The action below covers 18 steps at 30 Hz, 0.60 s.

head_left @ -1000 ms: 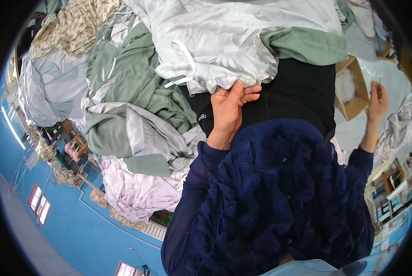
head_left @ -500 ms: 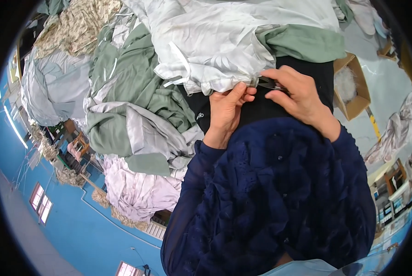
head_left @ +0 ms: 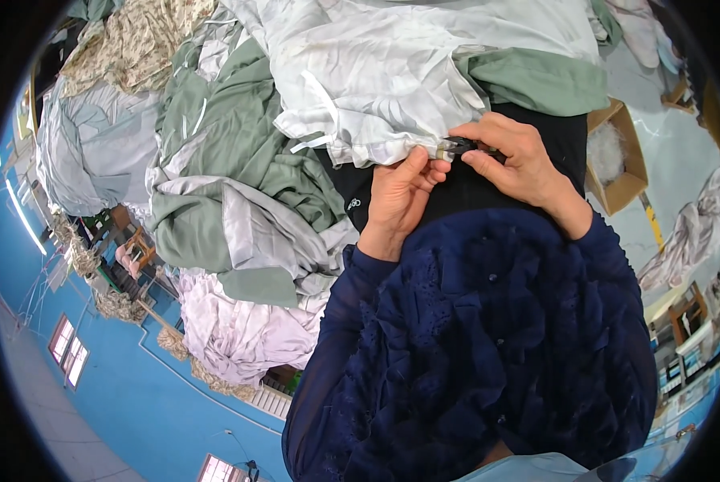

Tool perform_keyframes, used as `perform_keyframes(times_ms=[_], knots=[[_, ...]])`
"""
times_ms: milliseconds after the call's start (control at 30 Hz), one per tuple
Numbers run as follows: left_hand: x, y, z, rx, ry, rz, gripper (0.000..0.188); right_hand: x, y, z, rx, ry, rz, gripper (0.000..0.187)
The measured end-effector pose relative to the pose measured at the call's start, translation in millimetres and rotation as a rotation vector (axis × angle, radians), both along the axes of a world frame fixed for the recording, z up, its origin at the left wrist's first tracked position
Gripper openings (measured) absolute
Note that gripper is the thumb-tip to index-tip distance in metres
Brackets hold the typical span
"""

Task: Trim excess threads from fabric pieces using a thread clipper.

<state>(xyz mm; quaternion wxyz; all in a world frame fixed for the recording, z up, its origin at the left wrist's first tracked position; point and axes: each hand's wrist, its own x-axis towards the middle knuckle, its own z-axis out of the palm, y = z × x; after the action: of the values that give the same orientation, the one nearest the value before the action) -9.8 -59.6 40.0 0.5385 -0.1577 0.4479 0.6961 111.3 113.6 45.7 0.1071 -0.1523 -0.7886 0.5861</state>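
Note:
Across my lap lies a white, shiny fabric with a faint leaf pattern and white ties. My left hand pinches its near edge between thumb and fingers. Right beside those fingertips, my right hand grips small dark thread snips. The snips' tips touch the fabric edge at a pale corner piece; whether they cut thread there is too small to tell. A sage green part folds out at the right of the white fabric.
Green and grey fabric is heaped at my left, with pale pink fabric below it. An open cardboard box with white thread scraps stands on the floor at my right. Farther right hangs a greyish cloth.
The snips have come closer to my left fingertips, and their blades now meet the fabric edge. My right hand has shifted slightly left. The left hand keeps its pinch.

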Motion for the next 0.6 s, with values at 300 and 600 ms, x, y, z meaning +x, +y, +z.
perform_keyframes(times_ms=[300, 600], knots=[[-2.2, 1.6, -2.7, 0.033, -0.069, -0.010, 0.020, 1.3, -0.3, -1.3, 0.008, 0.002, -0.011, 0.029], [-2.2, 3.9, -3.2, 0.029, -0.067, -0.028, 0.021, 1.4, 0.1, -4.0, -0.013, 0.015, -0.010, 0.029]])
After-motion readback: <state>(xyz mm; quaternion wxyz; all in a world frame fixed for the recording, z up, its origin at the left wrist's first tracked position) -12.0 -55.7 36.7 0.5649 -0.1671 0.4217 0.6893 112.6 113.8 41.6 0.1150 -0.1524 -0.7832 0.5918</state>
